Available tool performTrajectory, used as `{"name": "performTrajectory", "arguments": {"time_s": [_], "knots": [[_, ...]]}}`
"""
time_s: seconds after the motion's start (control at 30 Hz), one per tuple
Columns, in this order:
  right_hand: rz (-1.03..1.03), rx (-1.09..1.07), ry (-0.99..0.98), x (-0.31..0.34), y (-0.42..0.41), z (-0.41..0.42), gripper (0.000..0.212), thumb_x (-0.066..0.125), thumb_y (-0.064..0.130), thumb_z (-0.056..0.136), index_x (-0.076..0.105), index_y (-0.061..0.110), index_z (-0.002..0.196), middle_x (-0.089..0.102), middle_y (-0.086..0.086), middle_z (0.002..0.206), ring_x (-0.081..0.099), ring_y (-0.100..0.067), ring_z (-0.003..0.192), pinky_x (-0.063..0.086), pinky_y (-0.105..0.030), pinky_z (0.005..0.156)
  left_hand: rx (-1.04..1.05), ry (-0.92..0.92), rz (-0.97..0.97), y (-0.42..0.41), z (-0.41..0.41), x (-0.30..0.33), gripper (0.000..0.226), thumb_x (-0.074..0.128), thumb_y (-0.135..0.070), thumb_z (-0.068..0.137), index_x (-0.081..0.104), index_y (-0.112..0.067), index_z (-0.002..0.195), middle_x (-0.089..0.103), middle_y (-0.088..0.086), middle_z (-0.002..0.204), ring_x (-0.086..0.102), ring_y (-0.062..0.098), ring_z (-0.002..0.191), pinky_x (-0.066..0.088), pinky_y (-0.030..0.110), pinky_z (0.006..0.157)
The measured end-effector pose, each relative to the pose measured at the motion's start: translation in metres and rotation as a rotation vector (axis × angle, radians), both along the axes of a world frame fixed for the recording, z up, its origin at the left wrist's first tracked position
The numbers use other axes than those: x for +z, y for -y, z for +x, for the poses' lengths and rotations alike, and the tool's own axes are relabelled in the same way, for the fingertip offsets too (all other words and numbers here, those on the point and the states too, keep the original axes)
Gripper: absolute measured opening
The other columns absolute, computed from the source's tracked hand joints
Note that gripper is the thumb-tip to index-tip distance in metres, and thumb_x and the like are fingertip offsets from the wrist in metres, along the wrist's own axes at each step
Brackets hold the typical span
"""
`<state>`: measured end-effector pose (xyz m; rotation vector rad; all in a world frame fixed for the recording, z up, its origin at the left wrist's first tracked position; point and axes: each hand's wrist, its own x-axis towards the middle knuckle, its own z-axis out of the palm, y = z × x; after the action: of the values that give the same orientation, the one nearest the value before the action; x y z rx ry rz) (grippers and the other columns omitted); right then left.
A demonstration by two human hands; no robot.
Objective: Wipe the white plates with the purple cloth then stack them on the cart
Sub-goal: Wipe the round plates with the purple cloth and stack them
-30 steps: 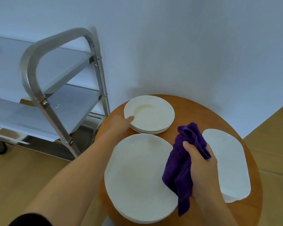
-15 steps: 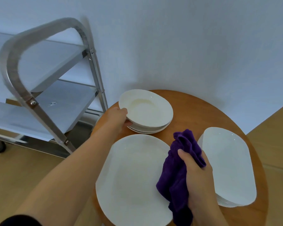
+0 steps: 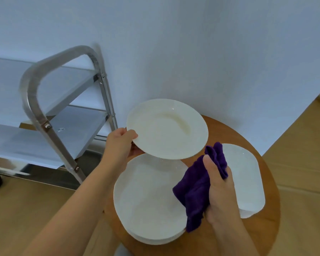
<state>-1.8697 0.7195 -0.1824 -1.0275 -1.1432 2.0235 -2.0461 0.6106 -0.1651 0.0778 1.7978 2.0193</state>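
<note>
now the purple cloth (image 3: 199, 185) is kept bunched in the right hand (image 3: 220, 193) over the bench (image 3: 270, 228); a small white plate (image 3: 166, 128), raised off its stack, is gripped by the left hand (image 3: 120, 143), ready for wiping; beyond, the cart (image 3: 44, 115) is unloaded.
</note>
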Motion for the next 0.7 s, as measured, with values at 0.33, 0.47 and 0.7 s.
{"name": "performTrajectory", "arguments": {"time_s": [0.33,0.47,0.7], "knots": [[-0.095,-0.053,-0.068,-0.002,0.018,0.089,0.021,0.059,0.009,0.084,0.065,0.027,0.094,0.074,0.0,0.079,0.071,-0.021,0.068,0.055,-0.034,0.053,-0.231,0.006,-0.223,0.06,0.123,0.006,0.034,0.063,-0.025,0.087,0.061,0.005,0.103,0.074,0.003,0.082,0.071,0.016,0.073,0.057,0.026,0.061],[-0.1,-0.058,-0.065,-0.007,0.026,0.117,0.022,0.055,0.003,0.084,0.067,0.021,0.091,0.075,-0.005,0.082,0.071,-0.024,0.071,0.052,-0.037,0.062,-0.212,0.154,-0.21,0.064,0.136,0.002,0.018,0.06,-0.038,0.087,0.056,-0.022,0.095,0.065,0.004,0.104,0.063,0.022,0.092,0.054,0.036,0.076],[-0.117,0.057,-0.041,0.002,0.03,0.136,0.047,0.071,0.026,0.064,0.066,0.02,0.11,0.073,-0.01,0.099,0.067,-0.035,0.094,0.052,-0.051,0.082,-0.248,0.532,0.418,0.066,0.156,0.004,0.043,0.065,-0.016,0.07,0.06,-0.019,0.113,0.071,0.015,0.105,0.066,0.037,0.096,0.057,0.047,0.07]]}}
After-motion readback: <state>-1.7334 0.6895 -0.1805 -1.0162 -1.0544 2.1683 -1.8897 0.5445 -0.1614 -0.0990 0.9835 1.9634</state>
